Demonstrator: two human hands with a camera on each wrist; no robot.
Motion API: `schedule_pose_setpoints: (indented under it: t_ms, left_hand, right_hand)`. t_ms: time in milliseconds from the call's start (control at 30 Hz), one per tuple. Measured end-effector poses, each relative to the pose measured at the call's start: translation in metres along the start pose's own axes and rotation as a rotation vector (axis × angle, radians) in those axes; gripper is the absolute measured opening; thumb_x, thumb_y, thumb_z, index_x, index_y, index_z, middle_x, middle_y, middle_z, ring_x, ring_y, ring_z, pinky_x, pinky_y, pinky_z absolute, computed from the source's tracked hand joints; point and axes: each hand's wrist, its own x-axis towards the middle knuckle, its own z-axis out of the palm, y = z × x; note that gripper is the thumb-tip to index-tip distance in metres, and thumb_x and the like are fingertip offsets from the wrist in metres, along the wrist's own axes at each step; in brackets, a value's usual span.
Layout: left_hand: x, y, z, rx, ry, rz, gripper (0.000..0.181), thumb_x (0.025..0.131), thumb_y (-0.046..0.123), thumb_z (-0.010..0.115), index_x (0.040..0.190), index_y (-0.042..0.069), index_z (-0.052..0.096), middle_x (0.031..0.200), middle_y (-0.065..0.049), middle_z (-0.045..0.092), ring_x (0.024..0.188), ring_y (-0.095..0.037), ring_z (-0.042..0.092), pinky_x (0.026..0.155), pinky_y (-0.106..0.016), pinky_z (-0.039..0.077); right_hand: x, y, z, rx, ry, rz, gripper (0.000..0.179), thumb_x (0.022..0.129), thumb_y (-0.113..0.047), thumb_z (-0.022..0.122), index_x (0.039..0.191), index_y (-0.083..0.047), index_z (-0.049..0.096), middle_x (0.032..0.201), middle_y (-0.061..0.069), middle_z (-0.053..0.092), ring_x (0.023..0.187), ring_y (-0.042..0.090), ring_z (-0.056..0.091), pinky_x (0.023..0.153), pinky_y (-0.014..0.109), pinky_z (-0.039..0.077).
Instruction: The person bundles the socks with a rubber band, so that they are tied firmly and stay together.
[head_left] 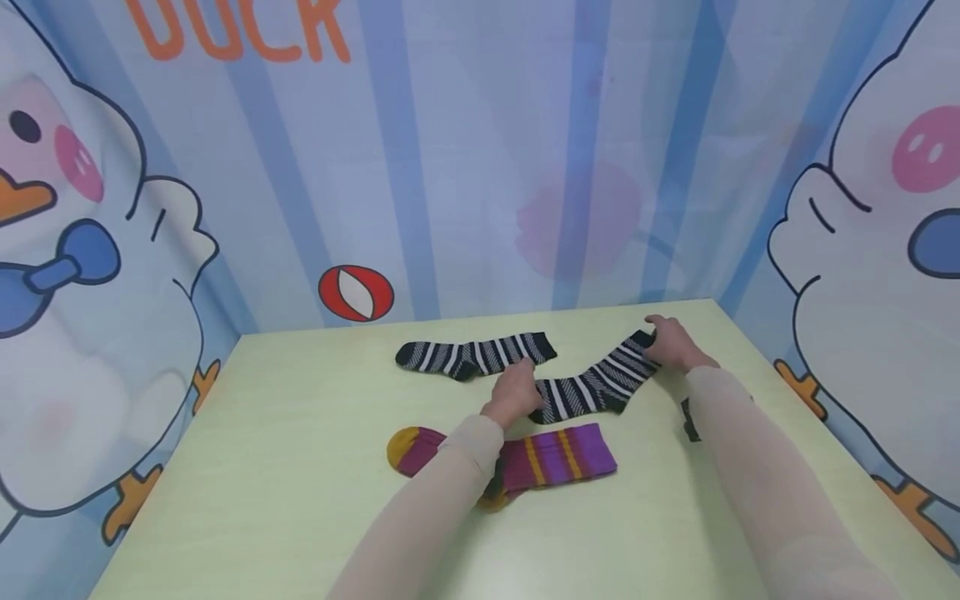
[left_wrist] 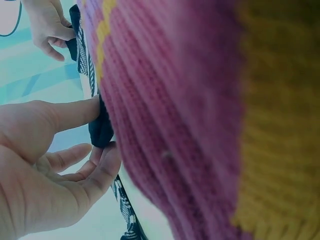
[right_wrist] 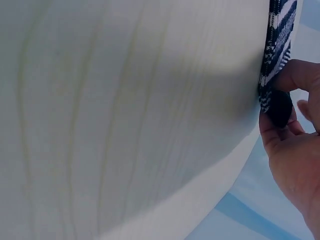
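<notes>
A black sock with white and grey stripes [head_left: 592,390] is stretched between my two hands. My left hand [head_left: 516,392] pinches its dark toe [left_wrist: 101,127] between thumb and fingers. At the other end, my right hand [head_left: 678,343] grips the black cuff [right_wrist: 280,109], the thumb on one side and curled fingers on the other. A matching striped sock [head_left: 495,358] lies flat just behind my left hand. Under my left forearm lies a purple and maroon sock [head_left: 558,457] with mustard stripes, toe and heel; the sleeve hides its middle.
A small dark item [head_left: 690,423] shows beside my right sleeve, which partly covers it. The pale table [head_left: 285,467] ends at a blue striped curtain [head_left: 480,208] with cartoon ducks on both sides.
</notes>
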Motion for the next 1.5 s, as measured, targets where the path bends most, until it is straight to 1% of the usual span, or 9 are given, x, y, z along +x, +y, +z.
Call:
schedule_pose_setpoints:
  t_ms: [233, 433, 533, 633, 733, 900, 1133, 1400, 1500]
  left_hand:
    - [-0.001, -0.001, 0.001, -0.008, 0.015, 0.002, 0.057, 0.080, 0.007, 0.084, 0.128, 0.000, 0.055, 0.120, -0.016, 0.063, 0.100, -0.028, 0.063, 0.081, -0.038, 0.054]
    - [-0.002, 0.000, 0.000, -0.022, 0.020, 0.005, 0.060, 0.080, 0.007, 0.083, 0.132, 0.000, 0.053, 0.126, -0.017, 0.061, 0.105, -0.030, 0.063, 0.083, -0.039, 0.054]
    - [-0.002, 0.001, 0.000, -0.033, 0.022, 0.004, 0.061, 0.080, 0.007, 0.084, 0.133, 0.000, 0.053, 0.127, -0.017, 0.061, 0.105, -0.031, 0.063, 0.084, -0.040, 0.054]
    - [-0.002, 0.000, -0.001, -0.042, 0.026, 0.009, 0.059, 0.079, 0.006, 0.085, 0.129, 0.001, 0.054, 0.121, -0.016, 0.063, 0.099, -0.029, 0.063, 0.081, -0.039, 0.054]
    - [-0.003, -0.002, 0.001, -0.046, 0.018, 0.029, 0.049, 0.078, 0.006, 0.086, 0.116, 0.003, 0.055, 0.105, -0.011, 0.063, 0.086, -0.024, 0.060, 0.072, -0.034, 0.052]
    - [-0.003, -0.007, 0.003, -0.065, 0.014, 0.091, 0.037, 0.077, -0.001, 0.083, 0.090, 0.009, 0.050, 0.079, -0.003, 0.049, 0.069, -0.018, 0.046, 0.060, -0.029, 0.041]
    - [0.000, -0.009, 0.002, -0.030, 0.017, 0.161, 0.024, 0.078, -0.003, 0.081, 0.077, 0.010, 0.061, 0.076, 0.002, 0.057, 0.071, -0.015, 0.054, 0.065, -0.028, 0.049]
    - [-0.003, -0.012, 0.002, -0.062, 0.024, 0.148, 0.017, 0.079, -0.002, 0.081, 0.077, 0.008, 0.068, 0.075, 0.003, 0.060, 0.074, -0.015, 0.058, 0.070, -0.031, 0.053]
    - [-0.004, -0.014, 0.000, -0.094, 0.041, 0.148, 0.015, 0.079, -0.002, 0.082, 0.077, 0.007, 0.070, 0.075, 0.003, 0.062, 0.077, -0.017, 0.060, 0.089, -0.036, 0.052]
  right_hand:
    - [-0.001, -0.003, 0.004, 0.012, 0.007, -0.073, 0.065, 0.077, 0.010, 0.056, 0.142, 0.004, 0.051, 0.134, 0.039, 0.048, 0.083, 0.033, 0.053, 0.061, 0.033, 0.041]
    - [-0.005, -0.008, 0.001, -0.005, 0.010, -0.096, 0.047, 0.078, 0.011, 0.053, 0.121, 0.003, 0.070, 0.127, 0.031, 0.060, 0.119, 0.047, 0.054, 0.085, 0.045, 0.046]
    - [-0.006, -0.008, 0.000, -0.018, 0.020, -0.114, 0.045, 0.079, 0.011, 0.055, 0.121, 0.006, 0.068, 0.127, 0.033, 0.059, 0.121, 0.050, 0.051, 0.091, 0.049, 0.047]
    - [-0.006, -0.006, -0.001, -0.009, 0.020, -0.108, 0.048, 0.079, 0.010, 0.056, 0.127, 0.010, 0.062, 0.130, 0.036, 0.055, 0.109, 0.047, 0.056, 0.079, 0.042, 0.050]
    - [-0.008, -0.001, 0.000, 0.034, -0.003, -0.080, 0.053, 0.079, 0.010, 0.054, 0.132, 0.013, 0.056, 0.133, 0.038, 0.051, 0.092, 0.039, 0.054, 0.062, 0.034, 0.040]
    - [-0.009, 0.006, -0.001, 0.057, -0.006, -0.146, 0.055, 0.075, 0.007, 0.055, 0.130, 0.015, 0.056, 0.128, 0.041, 0.052, 0.087, 0.035, 0.051, 0.058, 0.030, 0.037]
    - [-0.014, 0.002, -0.008, 0.050, -0.009, -0.141, 0.057, 0.076, 0.009, 0.054, 0.132, 0.017, 0.052, 0.131, 0.043, 0.049, 0.081, 0.034, 0.051, 0.055, 0.029, 0.038]
    - [-0.017, -0.001, -0.009, 0.044, -0.027, -0.112, 0.056, 0.083, 0.004, 0.065, 0.136, 0.016, 0.050, 0.133, 0.040, 0.049, 0.113, 0.046, 0.053, 0.080, 0.041, 0.048]
    - [-0.017, 0.003, -0.009, 0.091, -0.029, -0.103, 0.058, 0.085, 0.002, 0.068, 0.137, 0.014, 0.049, 0.136, 0.039, 0.048, 0.117, 0.046, 0.053, 0.085, 0.044, 0.048]
